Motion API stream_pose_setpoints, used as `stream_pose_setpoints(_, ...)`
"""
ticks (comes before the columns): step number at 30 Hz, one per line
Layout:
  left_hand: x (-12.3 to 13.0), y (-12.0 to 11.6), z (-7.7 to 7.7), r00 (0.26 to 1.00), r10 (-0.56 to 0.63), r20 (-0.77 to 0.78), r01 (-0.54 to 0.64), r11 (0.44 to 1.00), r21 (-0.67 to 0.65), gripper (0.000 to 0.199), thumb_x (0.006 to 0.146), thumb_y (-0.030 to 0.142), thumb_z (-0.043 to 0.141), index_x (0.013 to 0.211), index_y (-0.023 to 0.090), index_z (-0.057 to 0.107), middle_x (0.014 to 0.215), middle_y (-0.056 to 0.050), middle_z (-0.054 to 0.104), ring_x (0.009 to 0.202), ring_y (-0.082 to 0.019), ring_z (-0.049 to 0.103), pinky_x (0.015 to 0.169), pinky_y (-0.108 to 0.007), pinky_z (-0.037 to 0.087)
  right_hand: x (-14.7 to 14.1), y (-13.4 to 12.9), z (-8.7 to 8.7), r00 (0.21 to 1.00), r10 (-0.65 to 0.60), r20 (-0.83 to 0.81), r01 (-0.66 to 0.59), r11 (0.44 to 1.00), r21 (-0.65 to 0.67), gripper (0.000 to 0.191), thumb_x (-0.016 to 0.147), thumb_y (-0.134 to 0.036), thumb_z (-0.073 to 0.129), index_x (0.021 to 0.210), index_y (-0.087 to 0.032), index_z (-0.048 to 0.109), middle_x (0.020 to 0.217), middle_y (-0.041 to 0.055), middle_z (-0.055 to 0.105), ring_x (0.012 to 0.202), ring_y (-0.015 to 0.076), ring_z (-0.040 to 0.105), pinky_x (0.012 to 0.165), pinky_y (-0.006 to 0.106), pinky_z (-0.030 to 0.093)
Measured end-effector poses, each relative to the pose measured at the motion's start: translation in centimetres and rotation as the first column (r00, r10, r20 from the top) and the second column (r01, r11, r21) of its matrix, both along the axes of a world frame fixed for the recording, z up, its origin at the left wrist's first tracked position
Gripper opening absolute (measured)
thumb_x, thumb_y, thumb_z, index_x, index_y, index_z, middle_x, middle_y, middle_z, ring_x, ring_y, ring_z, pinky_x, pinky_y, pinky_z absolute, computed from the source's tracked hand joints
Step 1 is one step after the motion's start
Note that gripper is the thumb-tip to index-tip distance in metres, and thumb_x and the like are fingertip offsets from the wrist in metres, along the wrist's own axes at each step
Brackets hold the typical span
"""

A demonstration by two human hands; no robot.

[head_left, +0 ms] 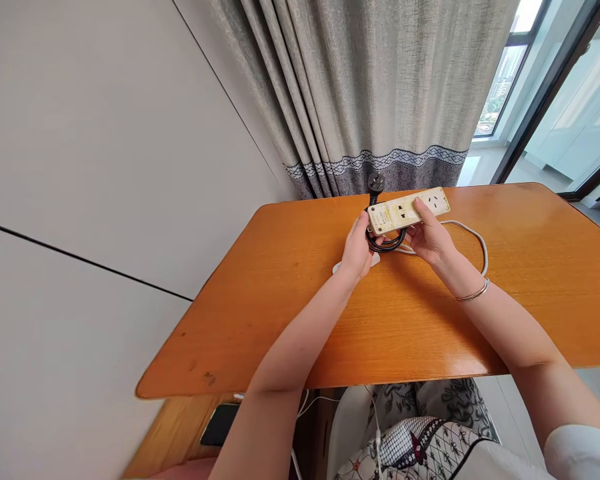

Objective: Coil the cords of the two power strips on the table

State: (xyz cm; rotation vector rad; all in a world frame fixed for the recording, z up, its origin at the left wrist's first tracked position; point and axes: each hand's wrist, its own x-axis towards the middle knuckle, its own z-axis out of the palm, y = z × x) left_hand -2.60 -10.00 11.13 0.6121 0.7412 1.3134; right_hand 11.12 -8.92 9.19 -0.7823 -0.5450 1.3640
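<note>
A worn, yellowed power strip (411, 211) is held tilted above the wooden table, its socket face toward me. My right hand (429, 235) grips its right part, the thumb lying across the face. Around the left end, my left hand (359, 245) is closed on the strip and on the coiled black cord (387, 244) below it. A black plug (376, 184) sticks up behind the left end. Behind my hands a white object (337, 267) lies on the table, mostly hidden, and a pale cable (477, 239) loops out to the right.
The wooden table (220, 320) has rounded corners and stands by a pale wall (80, 147) on the left. A grey curtain (380, 87) hangs behind it. Below the near edge are a dark phone-like object (221, 425) and white cables (320, 399).
</note>
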Motion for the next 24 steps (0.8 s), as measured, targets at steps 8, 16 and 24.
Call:
stream_pose_setpoints(8,-0.5,0.4,0.2,0.999,0.036,-0.012,-0.036,0.999,0.023,0.031,0.102,0.038,0.055,0.083,0.016,0.064,0.063,0.003,0.061,0.04,-0.004,0.038,0.046,-0.018,0.038,0.7,-0.8,1.3,0.97,0.23,0.078,-0.224,0.971,-0.084,0.032,0.078,-0.039,0.081,0.099,-0.019,0.068,0.091,0.0081,0.079,0.082,0.0222,0.075,0.077,0.035,0.066)
stream_pose_setpoints(16,-1.1,0.4,0.7,0.989,-0.045,0.141,0.044,0.999,0.007,0.044,0.109,0.029,0.032,0.082,0.014,0.064,0.066,0.0,0.061,0.046,-0.006,0.044,0.053,-0.021,0.044,1.0,0.0,1.0,0.978,0.208,0.031,-0.204,0.974,-0.094,0.03,0.082,-0.042,0.078,0.099,-0.018,0.068,0.09,0.0072,0.079,0.077,0.0186,0.074,0.075,0.032,0.066)
stream_pose_setpoints(24,-0.5,0.8,0.4,0.987,-0.001,0.161,0.024,0.989,-0.143,0.043,0.109,0.029,0.033,0.08,0.015,0.061,0.058,0.002,0.057,0.041,-0.007,0.045,0.052,-0.021,0.044,1.5,0.2,1.0,0.98,0.197,-0.018,-0.198,0.971,-0.136,0.023,0.087,-0.037,0.072,0.1,-0.019,0.067,0.091,0.0067,0.079,0.079,0.0178,0.075,0.072,0.03,0.066)
